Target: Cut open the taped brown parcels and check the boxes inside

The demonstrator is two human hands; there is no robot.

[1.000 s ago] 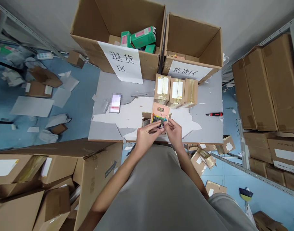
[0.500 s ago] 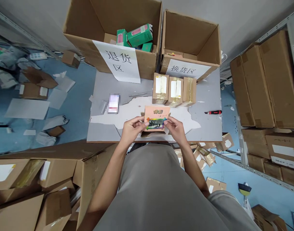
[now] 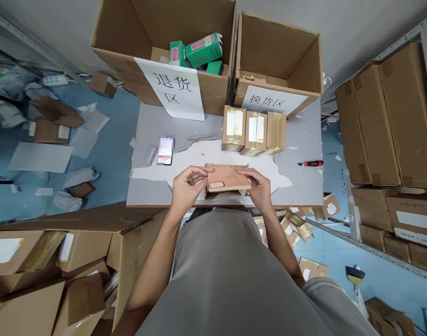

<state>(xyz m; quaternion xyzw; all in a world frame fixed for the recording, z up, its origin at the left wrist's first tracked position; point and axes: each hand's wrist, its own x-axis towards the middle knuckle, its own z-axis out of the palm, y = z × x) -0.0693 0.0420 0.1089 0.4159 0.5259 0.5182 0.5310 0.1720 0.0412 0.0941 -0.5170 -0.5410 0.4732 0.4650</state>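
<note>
Over the front of the table I hold a flat pink box between both hands. The side facing up is plain pink with faint print and a red-outlined mark at its lower left corner. My left hand pinches its left edge between thumb and fingers. On the opposite edge, my right hand grips the right end, fingers on top. Beneath the pink box is a small brown carton, mostly covered by it, so its inside is hidden.
Three taped cartons stand behind my hands. Two large boxes with paper signs line the back; green packages lie in the left one. A phone is left, a red utility knife right.
The pink box has been turned over: its colourful picture side showed before, and a plainer side shows now. Both hands have kept hold of it, with the right fingers now across its top.
</note>
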